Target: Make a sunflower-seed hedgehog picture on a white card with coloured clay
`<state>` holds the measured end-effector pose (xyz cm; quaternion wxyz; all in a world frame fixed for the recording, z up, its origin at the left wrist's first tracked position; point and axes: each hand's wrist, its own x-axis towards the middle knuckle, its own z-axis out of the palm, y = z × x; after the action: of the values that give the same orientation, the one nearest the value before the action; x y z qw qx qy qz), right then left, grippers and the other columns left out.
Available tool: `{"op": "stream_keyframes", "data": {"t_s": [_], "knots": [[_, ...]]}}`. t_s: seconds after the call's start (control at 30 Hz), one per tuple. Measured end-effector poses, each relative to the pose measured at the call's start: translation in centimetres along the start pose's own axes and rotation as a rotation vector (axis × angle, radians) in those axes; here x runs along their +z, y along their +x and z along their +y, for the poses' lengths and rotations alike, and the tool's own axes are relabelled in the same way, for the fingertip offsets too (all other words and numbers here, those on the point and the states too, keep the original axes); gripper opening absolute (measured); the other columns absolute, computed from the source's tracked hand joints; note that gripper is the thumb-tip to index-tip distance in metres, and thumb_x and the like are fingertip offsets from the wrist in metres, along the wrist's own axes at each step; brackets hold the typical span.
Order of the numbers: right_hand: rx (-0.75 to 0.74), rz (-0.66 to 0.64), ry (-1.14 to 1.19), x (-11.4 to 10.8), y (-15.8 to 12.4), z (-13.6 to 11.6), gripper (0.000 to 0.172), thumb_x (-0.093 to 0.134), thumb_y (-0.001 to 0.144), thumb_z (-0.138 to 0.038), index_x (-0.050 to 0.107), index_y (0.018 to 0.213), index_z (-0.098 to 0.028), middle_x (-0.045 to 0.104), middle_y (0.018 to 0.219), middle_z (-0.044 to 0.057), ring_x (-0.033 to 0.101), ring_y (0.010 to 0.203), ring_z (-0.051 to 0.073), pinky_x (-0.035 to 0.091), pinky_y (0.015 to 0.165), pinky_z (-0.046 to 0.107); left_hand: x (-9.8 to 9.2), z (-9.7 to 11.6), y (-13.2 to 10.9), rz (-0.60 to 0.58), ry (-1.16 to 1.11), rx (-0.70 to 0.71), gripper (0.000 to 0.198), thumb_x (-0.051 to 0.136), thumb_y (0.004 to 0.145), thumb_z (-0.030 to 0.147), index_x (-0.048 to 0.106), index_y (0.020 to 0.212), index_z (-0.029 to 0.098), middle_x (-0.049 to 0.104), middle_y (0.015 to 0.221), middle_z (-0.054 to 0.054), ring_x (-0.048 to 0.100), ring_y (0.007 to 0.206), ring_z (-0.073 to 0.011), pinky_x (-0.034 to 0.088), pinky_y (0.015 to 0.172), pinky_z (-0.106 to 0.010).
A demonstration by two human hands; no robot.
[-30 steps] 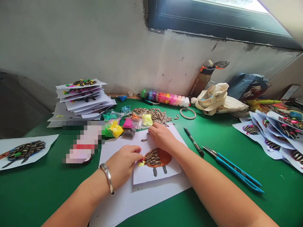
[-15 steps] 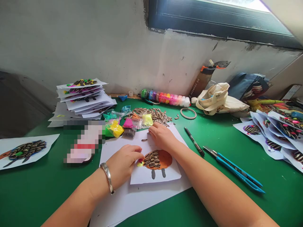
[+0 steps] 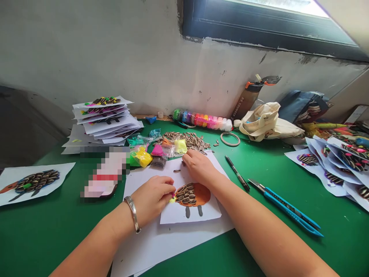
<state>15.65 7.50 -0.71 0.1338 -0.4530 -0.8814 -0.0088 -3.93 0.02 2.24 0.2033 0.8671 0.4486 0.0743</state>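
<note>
A white paper card (image 3: 190, 220) carries an orange clay oval (image 3: 203, 195) with two grey legs. Rows of striped sunflower seeds (image 3: 186, 194) cover the oval's left part. At its left end sits a small yellow clay bit (image 3: 172, 200) with a pink spot, partly behind my left hand (image 3: 160, 193). That hand's thumb and fingers are closed together there; whether they grip anything is hidden. Above the oval, my right hand (image 3: 198, 166) pinches a sunflower seed at its fingertips, mostly covered by the fingers. One loose seed (image 3: 177, 171) lies just left of it on the large white sheet (image 3: 144, 246).
Behind the hands are a seed pile (image 3: 196, 141) and clay packets (image 3: 141, 157). A pen (image 3: 236, 173) and a blue craft knife (image 3: 288, 207) lie right. Stacked cards (image 3: 109, 125) stand left, more cards (image 3: 331, 163) right. A bottle (image 3: 245, 102) leans against the wall.
The view has shifted slightly. My left thumb now covers more of the yellow clay. My right fingers have drawn closer together around a seed in nearly the same place.
</note>
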Motion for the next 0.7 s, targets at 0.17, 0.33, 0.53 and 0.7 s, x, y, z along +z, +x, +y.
{"op": "stream_keyframes", "data": {"t_s": [0.17, 0.33, 0.53, 0.7], "knots": [[-0.016, 0.030, 0.055, 0.11, -0.16, 0.03, 0.017, 0.045, 0.087, -0.012, 0.060, 0.083, -0.018, 0.057, 0.085, 0.005, 0.047, 0.076, 0.016, 0.033, 0.065, 0.025, -0.07, 0.18, 0.21, -0.023, -0.025, -0.056, 0.025, 0.047, 0.083, 0.017, 0.071, 0.090, 0.022, 0.064, 0.109, -0.005, 0.057, 0.099, -0.0207, 0.045, 0.088, -0.033], [-0.062, 0.046, 0.101, 0.16, -0.34, -0.17, 0.021, 0.044, 0.088, -0.015, 0.064, 0.086, -0.020, 0.058, 0.083, 0.004, 0.049, 0.077, 0.015, 0.034, 0.066, 0.024, -0.48, 0.74, 0.40, -0.044, -0.027, -0.104, 0.028, 0.045, 0.084, 0.013, 0.071, 0.090, 0.022, 0.063, 0.111, -0.004, 0.056, 0.101, -0.0207, 0.045, 0.091, -0.033], [-0.088, 0.050, 0.103, 0.67, -0.08, 0.21, 0.023, 0.045, 0.089, -0.018, 0.064, 0.076, -0.019, 0.058, 0.078, 0.004, 0.048, 0.074, 0.015, 0.034, 0.065, 0.024, -0.47, 0.87, 0.48, -0.032, -0.050, -0.122, 0.027, 0.047, 0.084, 0.011, 0.072, 0.087, 0.020, 0.064, 0.107, -0.004, 0.057, 0.098, -0.0197, 0.045, 0.090, -0.032], [-0.045, 0.070, 0.071, 0.63, 0.00, 0.12, 0.019, 0.045, 0.089, -0.015, 0.061, 0.079, -0.017, 0.056, 0.080, 0.006, 0.046, 0.073, 0.016, 0.034, 0.065, 0.026, -0.44, 0.65, 0.53, 0.008, -0.071, -0.094, 0.027, 0.045, 0.085, 0.012, 0.071, 0.083, 0.019, 0.066, 0.102, -0.004, 0.059, 0.093, -0.0180, 0.046, 0.087, -0.030]]}}
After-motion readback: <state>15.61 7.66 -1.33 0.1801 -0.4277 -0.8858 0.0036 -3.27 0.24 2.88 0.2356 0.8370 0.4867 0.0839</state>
